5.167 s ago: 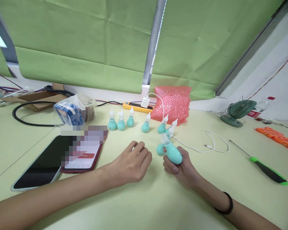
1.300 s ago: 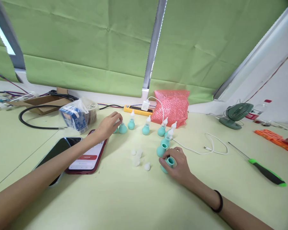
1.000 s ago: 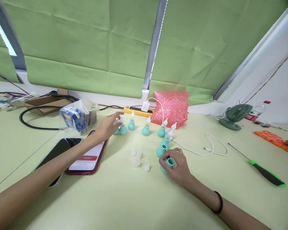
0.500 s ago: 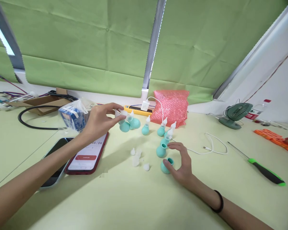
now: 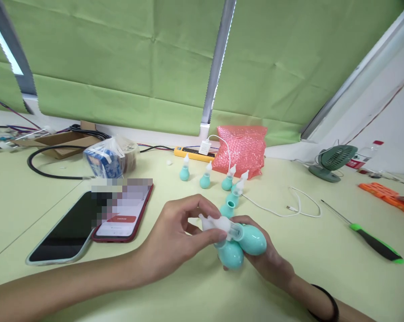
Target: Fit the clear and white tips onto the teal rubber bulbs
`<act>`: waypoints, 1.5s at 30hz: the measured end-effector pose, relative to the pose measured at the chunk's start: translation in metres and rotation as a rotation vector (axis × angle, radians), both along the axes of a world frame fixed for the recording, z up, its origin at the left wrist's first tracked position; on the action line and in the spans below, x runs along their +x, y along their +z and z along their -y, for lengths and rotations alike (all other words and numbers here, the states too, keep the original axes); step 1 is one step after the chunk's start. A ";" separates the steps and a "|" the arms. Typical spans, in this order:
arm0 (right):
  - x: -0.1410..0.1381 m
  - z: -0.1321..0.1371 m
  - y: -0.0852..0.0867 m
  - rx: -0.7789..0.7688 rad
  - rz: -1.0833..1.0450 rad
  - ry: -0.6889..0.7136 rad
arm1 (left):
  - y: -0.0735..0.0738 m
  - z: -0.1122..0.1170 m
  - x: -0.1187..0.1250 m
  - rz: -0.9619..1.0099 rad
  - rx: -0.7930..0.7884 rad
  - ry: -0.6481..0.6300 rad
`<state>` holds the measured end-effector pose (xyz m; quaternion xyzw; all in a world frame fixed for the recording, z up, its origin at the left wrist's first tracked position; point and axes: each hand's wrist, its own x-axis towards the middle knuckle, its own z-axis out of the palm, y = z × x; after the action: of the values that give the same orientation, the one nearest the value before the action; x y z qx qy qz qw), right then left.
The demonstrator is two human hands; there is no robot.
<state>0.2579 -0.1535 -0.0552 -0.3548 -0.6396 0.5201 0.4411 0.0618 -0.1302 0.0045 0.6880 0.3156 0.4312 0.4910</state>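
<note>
Near the table's front, my left hand (image 5: 175,239) pinches the clear tips of two teal bulb aspirators (image 5: 237,246). My right hand (image 5: 267,259) cups under the same two bulbs, fingers closed around them. Just behind my hands stands a teal bulb without a tip (image 5: 227,208). Further back, several tipped teal bulbs (image 5: 205,177) stand upright in a loose row, some by the pink bubble wrap.
Two phones (image 5: 121,214) lie at the left. A bagged blue carton (image 5: 103,158), a black cable, and a cardboard box sit at the back left. Pink bubble wrap (image 5: 242,150), a yellow power strip, a white cable (image 5: 289,203), a green fan (image 5: 334,158) and a green-handled screwdriver (image 5: 372,239) lie to the right.
My left hand carried two tipped bulbs from the back row down to the front. My right hand left the tipless bulb on the table and closed under the two bulbs.
</note>
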 end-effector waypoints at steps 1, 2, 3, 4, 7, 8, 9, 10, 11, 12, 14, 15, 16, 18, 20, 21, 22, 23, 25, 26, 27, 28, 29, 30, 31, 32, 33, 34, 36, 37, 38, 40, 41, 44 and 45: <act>-0.001 0.000 0.002 -0.106 -0.064 0.033 | -0.002 0.001 0.001 0.017 0.001 -0.001; -0.003 -0.001 0.004 -0.190 -0.123 0.060 | -0.004 0.001 0.002 0.039 -0.005 -0.010; -0.004 -0.001 0.005 -0.248 -0.174 0.077 | -0.006 0.001 0.003 0.060 -0.021 -0.021; -0.005 -0.001 0.004 -0.286 -0.214 0.081 | -0.008 0.000 0.004 0.080 -0.038 -0.032; -0.005 -0.001 -0.002 -0.286 -0.260 0.010 | -0.013 -0.002 0.006 0.090 -0.050 -0.042; -0.004 -0.002 -0.005 -0.255 -0.251 -0.032 | -0.015 -0.002 0.006 0.076 -0.046 -0.042; -0.003 -0.002 -0.007 -0.211 -0.234 -0.083 | -0.016 -0.003 0.007 0.063 -0.049 -0.047; -0.003 -0.002 -0.010 -0.163 -0.211 -0.134 | -0.017 -0.004 0.007 0.055 -0.063 -0.056; -0.002 -0.002 -0.011 -0.122 -0.188 -0.178 | -0.018 -0.005 0.008 0.053 -0.090 -0.070; -0.002 -0.002 -0.012 -0.094 -0.168 -0.208 | -0.019 -0.007 0.008 0.058 -0.125 -0.085; -0.003 -0.002 -0.011 -0.079 -0.149 -0.228 | -0.020 -0.010 0.009 0.081 -0.193 -0.105; -0.003 -0.002 -0.010 -0.086 -0.153 -0.224 | -0.021 -0.011 0.010 0.090 -0.221 -0.108; -0.004 -0.002 -0.008 -0.096 -0.161 -0.216 | -0.021 -0.012 0.010 0.093 -0.248 -0.111; -0.004 -0.001 -0.006 -0.111 -0.180 -0.198 | -0.021 -0.012 0.011 0.074 -0.304 -0.131; -0.004 0.000 -0.004 -0.113 -0.174 -0.183 | -0.021 -0.012 0.010 0.028 -0.344 -0.163; -0.004 0.001 -0.004 -0.105 -0.160 -0.186 | -0.021 -0.012 0.009 -0.005 -0.330 -0.169; -0.003 0.001 -0.004 -0.089 -0.140 -0.201 | -0.020 -0.011 0.008 -0.046 -0.285 -0.164; -0.003 0.002 -0.003 -0.070 -0.113 -0.227 | -0.020 -0.011 0.007 -0.095 -0.214 -0.148; -0.003 0.003 -0.003 -0.033 -0.045 -0.295 | -0.020 -0.012 0.004 -0.205 -0.034 -0.100; -0.003 0.003 -0.002 -0.020 -0.008 -0.326 | -0.020 -0.012 0.003 -0.255 0.048 -0.081; -0.003 0.003 -0.002 -0.012 0.028 -0.352 | -0.020 -0.013 0.001 -0.296 0.113 -0.068; -0.004 0.003 -0.002 -0.004 0.062 -0.374 | -0.021 -0.013 0.000 -0.327 0.163 -0.059; -0.004 0.003 -0.001 0.011 0.094 -0.398 | -0.021 -0.014 0.000 -0.348 0.205 -0.051; -0.005 0.002 -0.001 0.034 0.125 -0.424 | -0.022 -0.014 -0.001 -0.362 0.242 -0.044; -0.006 0.002 -0.001 0.061 0.158 -0.453 | -0.022 -0.015 -0.002 -0.372 0.280 -0.036; -0.007 0.002 0.000 0.094 0.190 -0.486 | -0.023 -0.015 -0.002 -0.378 0.325 -0.030; -0.007 0.003 0.000 0.135 0.221 -0.521 | -0.023 -0.015 -0.002 -0.382 0.377 -0.024; -0.008 0.003 0.000 0.178 0.249 -0.554 | -0.024 -0.015 -0.002 -0.380 0.442 -0.011; -0.010 0.005 -0.001 0.271 0.292 -0.612 | -0.027 -0.016 -0.002 -0.359 0.604 0.038; -0.011 0.007 -0.002 0.317 0.309 -0.635 | -0.028 -0.017 -0.002 -0.342 0.684 0.066; -0.011 0.008 -0.003 0.358 0.322 -0.651 | -0.029 -0.017 -0.002 -0.324 0.749 0.088; -0.011 0.010 -0.005 0.422 0.340 -0.672 | -0.029 -0.019 -0.002 -0.292 0.823 0.114; -0.011 0.011 -0.006 0.449 0.345 -0.677 | -0.028 -0.019 -0.002 -0.282 0.818 0.113; -0.009 0.011 -0.006 0.495 0.356 -0.672 | -0.021 -0.024 -0.005 -0.269 0.561 0.024; -0.008 0.010 -0.005 0.494 0.354 -0.665 | -0.017 -0.026 -0.006 -0.260 0.387 -0.052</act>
<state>0.2503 -0.1639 -0.0604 -0.5087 -0.6612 0.1132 0.5397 0.0560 -0.1041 -0.0128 0.8270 0.2698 0.3784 0.3163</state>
